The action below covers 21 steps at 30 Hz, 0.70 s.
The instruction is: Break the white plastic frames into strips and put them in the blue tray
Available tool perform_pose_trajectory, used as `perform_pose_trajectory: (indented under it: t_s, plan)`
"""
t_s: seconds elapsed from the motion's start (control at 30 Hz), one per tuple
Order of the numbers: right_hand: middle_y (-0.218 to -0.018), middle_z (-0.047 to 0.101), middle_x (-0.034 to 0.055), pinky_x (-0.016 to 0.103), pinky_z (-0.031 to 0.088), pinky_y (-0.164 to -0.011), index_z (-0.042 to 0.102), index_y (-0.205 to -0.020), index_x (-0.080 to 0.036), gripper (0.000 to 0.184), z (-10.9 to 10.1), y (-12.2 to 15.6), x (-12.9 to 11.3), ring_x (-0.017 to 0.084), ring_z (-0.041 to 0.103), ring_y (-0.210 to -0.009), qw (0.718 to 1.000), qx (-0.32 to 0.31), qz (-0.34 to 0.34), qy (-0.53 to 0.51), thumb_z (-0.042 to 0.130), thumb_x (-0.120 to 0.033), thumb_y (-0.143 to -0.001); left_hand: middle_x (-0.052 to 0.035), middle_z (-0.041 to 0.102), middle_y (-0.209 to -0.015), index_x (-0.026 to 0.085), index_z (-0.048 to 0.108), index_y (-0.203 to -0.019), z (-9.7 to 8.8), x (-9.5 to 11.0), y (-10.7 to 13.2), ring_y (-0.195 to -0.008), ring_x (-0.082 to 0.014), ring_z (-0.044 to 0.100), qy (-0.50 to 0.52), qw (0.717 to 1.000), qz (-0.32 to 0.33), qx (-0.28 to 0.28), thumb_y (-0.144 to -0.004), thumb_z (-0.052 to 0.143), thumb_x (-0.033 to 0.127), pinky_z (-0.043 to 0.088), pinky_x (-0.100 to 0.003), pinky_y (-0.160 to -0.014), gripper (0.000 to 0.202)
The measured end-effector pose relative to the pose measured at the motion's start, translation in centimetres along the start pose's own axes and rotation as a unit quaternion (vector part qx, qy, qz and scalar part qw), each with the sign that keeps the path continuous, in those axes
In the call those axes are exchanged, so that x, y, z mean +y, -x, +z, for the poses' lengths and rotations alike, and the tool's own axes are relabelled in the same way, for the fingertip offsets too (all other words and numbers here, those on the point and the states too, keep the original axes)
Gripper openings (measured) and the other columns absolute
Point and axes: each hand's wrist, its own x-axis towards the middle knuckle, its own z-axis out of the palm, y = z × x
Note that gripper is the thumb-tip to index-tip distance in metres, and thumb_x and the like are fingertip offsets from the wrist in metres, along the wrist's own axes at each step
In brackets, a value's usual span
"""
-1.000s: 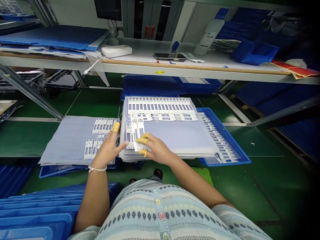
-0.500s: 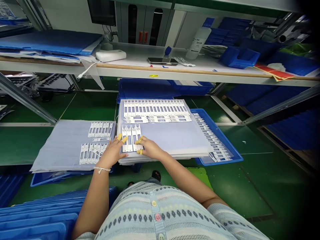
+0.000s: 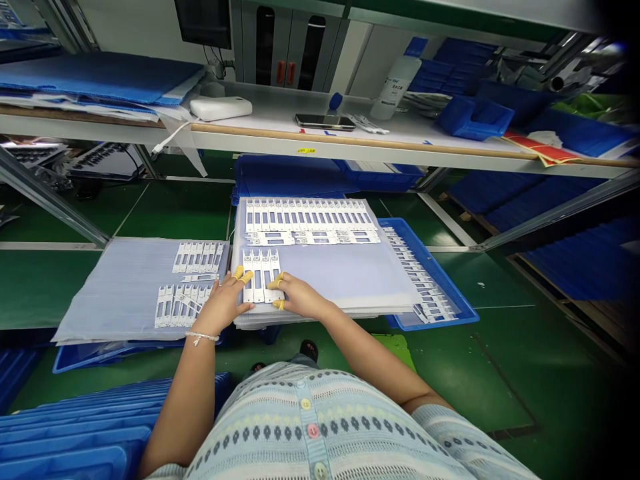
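My left hand has its fingers stretched out, with yellow covers on some fingertips. It rests at the left edge of a short row of white slotted plastic pieces on the stacked translucent sheets. From the right, my right hand reaches the last piece of that row, finger and thumb on its side and near end, also with yellow covers. A long row of the same pieces lies at the back, with several sideways pieces below it.
At left, another translucent sheet carries more white pieces. A blue tray with similar pieces stands at right. Above runs a shelf with a phone and a bottle. Stacked blue trays are at lower left.
The gap within the short row has closed: its right-hand pieces have moved left against the others, with my right hand on them. My left hand stays at the row's left edge.
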Motion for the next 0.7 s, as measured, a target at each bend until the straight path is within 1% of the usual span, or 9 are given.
perform_pose_trajectory:
  t_s: [0.27, 0.47, 0.53, 0.6, 0.67, 0.7]
  plan:
    - [-0.115, 0.053, 0.0117, 0.036, 0.048, -0.090, 0.057, -0.127, -0.015, 0.048, 0.4, -0.1, 0.2, 0.024, 0.056, -0.107, 1.000, 0.004, 0.002, 0.000, 0.069, -0.021, -0.081, -0.0177, 0.033, -0.152, 0.016, 0.032, -0.145, 0.2, 0.3, 0.0, -0.144, -0.0358, 0.017, 0.005, 1.000, -0.005, -0.001, -0.085, 0.059, 0.036, 0.015, -0.057, -0.114, 0.068]
    - [-0.113, 0.053, 0.0104, 0.036, 0.048, -0.087, 0.055, -0.127, -0.017, 0.051, 0.5, 0.2, 0.1, 0.023, 0.057, -0.102, 1.000, 0.014, -0.007, 0.001, 0.070, -0.019, -0.078, -0.0181, 0.030, -0.153, 0.017, 0.029, -0.146, 0.6, 0.5, 0.0, -0.143, -0.0373, 0.018, 0.015, 1.000, -0.014, -0.001, -0.085, 0.057, 0.037, 0.015, -0.061, -0.112, 0.070]
    - [-0.111, 0.054, 0.0097, 0.034, 0.049, -0.083, 0.056, -0.125, -0.017, 0.049, 0.1, 0.1, 0.2, 0.020, 0.058, -0.097, 0.999, 0.038, -0.015, -0.023, 0.070, -0.020, -0.078, -0.0177, 0.026, -0.155, 0.019, 0.024, -0.148, 0.5, 0.5, 0.1, -0.144, -0.0361, 0.016, 0.018, 1.000, -0.013, -0.001, -0.084, 0.058, 0.039, 0.015, -0.061, -0.112, 0.075]
    - [-0.107, 0.057, 0.0080, 0.031, 0.049, -0.079, 0.060, -0.119, -0.017, 0.039, -0.8, -0.6, 0.5, 0.018, 0.059, -0.091, 0.996, 0.080, -0.015, -0.044, 0.069, -0.021, -0.081, -0.0174, 0.021, -0.157, 0.021, 0.019, -0.149, 0.4, 0.6, 0.1, -0.145, -0.0344, 0.016, 0.019, 1.000, -0.011, 0.000, -0.084, 0.058, 0.040, 0.015, -0.060, -0.112, 0.078]
    - [-0.102, 0.060, 0.0061, 0.029, 0.048, -0.079, 0.064, -0.110, -0.017, 0.026, -2.0, -2.0, 1.1, 0.016, 0.059, -0.088, 0.992, 0.122, 0.002, -0.036, 0.065, -0.022, -0.085, -0.0176, 0.019, -0.157, 0.020, 0.018, -0.149, 0.3, 0.7, 0.2, -0.145, -0.0339, 0.016, 0.018, 1.000, -0.013, 0.001, -0.085, 0.057, 0.040, 0.016, -0.060, -0.112, 0.078]
    - [-0.101, 0.061, 0.0059, 0.029, 0.047, -0.080, 0.065, -0.107, -0.017, 0.021, -2.8, -3.1, 1.5, 0.016, 0.060, -0.089, 0.990, 0.137, 0.018, -0.013, 0.061, -0.022, -0.087, -0.0180, 0.019, -0.157, 0.019, 0.018, -0.149, 0.3, 0.8, 0.1, -0.144, -0.0341, 0.016, 0.017, 1.000, -0.016, 0.001, -0.085, 0.057, 0.039, 0.016, -0.060, -0.112, 0.078]
